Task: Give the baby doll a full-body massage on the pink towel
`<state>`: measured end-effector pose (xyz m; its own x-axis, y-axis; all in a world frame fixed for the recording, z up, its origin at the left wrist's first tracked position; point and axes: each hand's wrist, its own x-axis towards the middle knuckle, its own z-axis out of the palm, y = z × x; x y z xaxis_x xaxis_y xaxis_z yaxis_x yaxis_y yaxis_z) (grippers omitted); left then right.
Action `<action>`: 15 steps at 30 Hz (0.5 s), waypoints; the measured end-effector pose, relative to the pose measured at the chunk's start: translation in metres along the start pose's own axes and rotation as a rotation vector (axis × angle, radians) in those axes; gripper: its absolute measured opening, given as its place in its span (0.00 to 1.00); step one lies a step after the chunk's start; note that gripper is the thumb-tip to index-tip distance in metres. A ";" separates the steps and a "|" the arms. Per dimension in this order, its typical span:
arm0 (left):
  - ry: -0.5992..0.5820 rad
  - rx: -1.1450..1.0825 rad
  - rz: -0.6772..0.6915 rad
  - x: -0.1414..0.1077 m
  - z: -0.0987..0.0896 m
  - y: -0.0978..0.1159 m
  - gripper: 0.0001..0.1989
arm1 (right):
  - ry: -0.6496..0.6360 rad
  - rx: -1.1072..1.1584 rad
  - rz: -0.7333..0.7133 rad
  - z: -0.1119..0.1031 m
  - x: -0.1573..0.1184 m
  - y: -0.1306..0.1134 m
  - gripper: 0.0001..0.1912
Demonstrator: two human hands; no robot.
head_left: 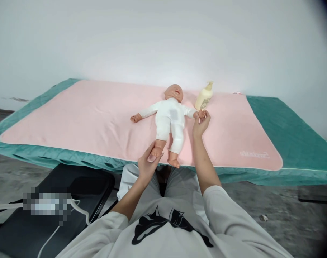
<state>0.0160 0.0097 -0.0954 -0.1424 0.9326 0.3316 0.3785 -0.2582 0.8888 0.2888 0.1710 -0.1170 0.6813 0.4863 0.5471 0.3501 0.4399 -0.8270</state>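
A baby doll [169, 116] with a white cloth body lies face up on a pink mat [99, 118], its head toward the wall and its feet at the near edge. My left hand [148, 163] is around the doll's foot on the left, thumb and fingers on either side of it. My right hand [202, 123] pinches the doll's hand on the right, that arm stretched out sideways. Just behind my right hand a cream pump bottle [204, 96] stands on the mat. The doll's other arm lies stretched out to the left.
The mat lies on a table with a green cover [289, 132], against a pale wall [152, 39]. At the lower left is a black chair [90, 182] with white cables and a blurred object on it.
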 end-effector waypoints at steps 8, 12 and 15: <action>0.051 0.085 0.010 -0.025 -0.015 -0.021 0.26 | 0.079 -0.115 0.162 -0.013 0.007 0.008 0.26; 0.040 0.173 0.002 -0.035 -0.017 -0.038 0.26 | 0.151 -0.109 0.309 -0.015 0.011 0.010 0.24; 0.050 0.204 0.011 -0.040 -0.017 -0.048 0.26 | 0.204 -0.111 0.393 -0.016 0.013 0.017 0.25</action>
<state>-0.0123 -0.0199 -0.1460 -0.1803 0.9151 0.3608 0.5570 -0.2073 0.8042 0.3141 0.1723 -0.1256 0.8852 0.4363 0.1614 0.0990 0.1624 -0.9818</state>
